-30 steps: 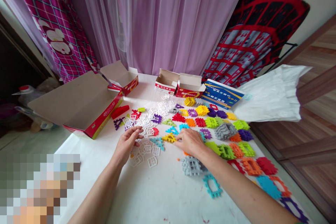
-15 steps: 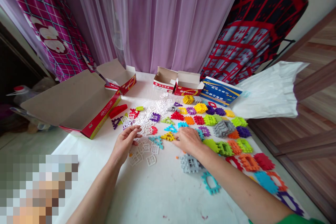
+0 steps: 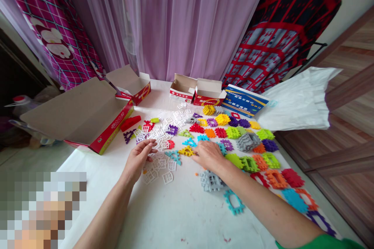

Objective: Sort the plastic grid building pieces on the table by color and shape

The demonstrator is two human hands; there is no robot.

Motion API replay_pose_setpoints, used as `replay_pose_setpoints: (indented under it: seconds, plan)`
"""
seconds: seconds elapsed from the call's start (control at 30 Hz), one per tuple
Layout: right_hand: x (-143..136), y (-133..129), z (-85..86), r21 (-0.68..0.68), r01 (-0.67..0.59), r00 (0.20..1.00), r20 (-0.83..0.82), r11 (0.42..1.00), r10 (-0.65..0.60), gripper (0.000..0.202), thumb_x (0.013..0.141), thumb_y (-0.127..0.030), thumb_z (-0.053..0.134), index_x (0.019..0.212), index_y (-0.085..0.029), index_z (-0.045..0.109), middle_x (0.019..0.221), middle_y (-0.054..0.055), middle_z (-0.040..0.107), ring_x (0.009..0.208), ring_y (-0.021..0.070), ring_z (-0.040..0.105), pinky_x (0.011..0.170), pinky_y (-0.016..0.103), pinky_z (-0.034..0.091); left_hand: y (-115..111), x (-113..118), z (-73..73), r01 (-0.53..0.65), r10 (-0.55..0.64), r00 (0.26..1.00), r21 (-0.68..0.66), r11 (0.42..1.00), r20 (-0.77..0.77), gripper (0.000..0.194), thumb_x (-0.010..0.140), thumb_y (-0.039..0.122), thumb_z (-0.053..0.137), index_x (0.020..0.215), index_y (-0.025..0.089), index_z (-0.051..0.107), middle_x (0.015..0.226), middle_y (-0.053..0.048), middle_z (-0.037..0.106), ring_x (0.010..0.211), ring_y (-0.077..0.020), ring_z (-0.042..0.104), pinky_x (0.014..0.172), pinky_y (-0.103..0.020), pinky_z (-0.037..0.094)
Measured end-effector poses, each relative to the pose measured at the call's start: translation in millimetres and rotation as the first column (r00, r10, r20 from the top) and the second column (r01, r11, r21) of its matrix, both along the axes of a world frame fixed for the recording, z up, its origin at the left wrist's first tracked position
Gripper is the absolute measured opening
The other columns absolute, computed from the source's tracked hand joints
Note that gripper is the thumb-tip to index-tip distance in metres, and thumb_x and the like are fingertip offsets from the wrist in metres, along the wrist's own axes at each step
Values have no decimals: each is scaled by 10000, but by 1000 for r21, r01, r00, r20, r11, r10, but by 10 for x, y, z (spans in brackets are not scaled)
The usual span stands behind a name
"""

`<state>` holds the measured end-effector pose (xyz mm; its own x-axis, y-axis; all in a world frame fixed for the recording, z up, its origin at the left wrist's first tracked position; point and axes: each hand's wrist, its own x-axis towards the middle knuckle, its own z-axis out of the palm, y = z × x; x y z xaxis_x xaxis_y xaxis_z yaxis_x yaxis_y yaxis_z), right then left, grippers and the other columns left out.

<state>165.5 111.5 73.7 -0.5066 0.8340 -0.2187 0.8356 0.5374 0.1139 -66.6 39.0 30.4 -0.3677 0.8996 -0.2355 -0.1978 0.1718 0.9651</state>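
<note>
Fingers loosely curled, our left hand (image 3: 139, 159) is hovering by white window pieces (image 3: 168, 177); our right hand (image 3: 207, 155), grip unclear, is reaching the yellow piece (image 3: 186, 151).

This looks to me like a room in a home: lilac curtains (image 3: 175, 19) hang along the far side, and a pink checked cloth (image 3: 58, 39) with cartoon figures drapes at far left. Plastic toy pieces (image 3: 233, 132) lie across the white-covered table (image 3: 163, 218), among opened boxes (image 3: 117, 118). Wood-patterned panels (image 3: 330, 151) stand at right, near a red-and-black patterned cloth (image 3: 269, 35).
</note>
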Motion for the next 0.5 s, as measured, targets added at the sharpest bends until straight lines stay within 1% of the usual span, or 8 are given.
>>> replay_pose_setpoints:
  seconds: [0.2, 0.37, 0.5]
  plan:
    - [-16, -18, 11, 16, -13, 1000, 13, 1000, 13, 257, 847, -386, 617, 878, -173, 756, 954, 134, 731, 946, 267, 666, 769, 330, 471, -5, 10, 23, -3, 3, 1000, -10, 1000, -13, 588, 600, 613, 742, 982, 172, 670, 1061, -114, 706, 786, -186, 684, 488, -195, 428]
    - [-24, -18, 38, 16, -6, 1000, 10, 1000, 6, 284, 850, -427, 605, 883, -187, 753, 948, 121, 734, 927, 261, 671, 761, 330, 472, 2, -2, 3, -4, 4, 1000, -7, 1000, -17, 610, 589, 624, 743, 989, 170, 670, 1066, -120, 703, 786, -193, 685, 483, -195, 429]
    - [-48, -21, 28, 6, -6, 1000, 20, 1000, 6, 248, 855, -341, 579, 881, -172, 758, 959, 127, 738, 927, 260, 673, 737, 321, 472, 5, -33, -54, 25, -25, 999, 0, 1000, -37, 598, 625, 629, 717, 1013, 177, 670, 1081, -116, 696, 794, -195, 675, 500, -210, 436]
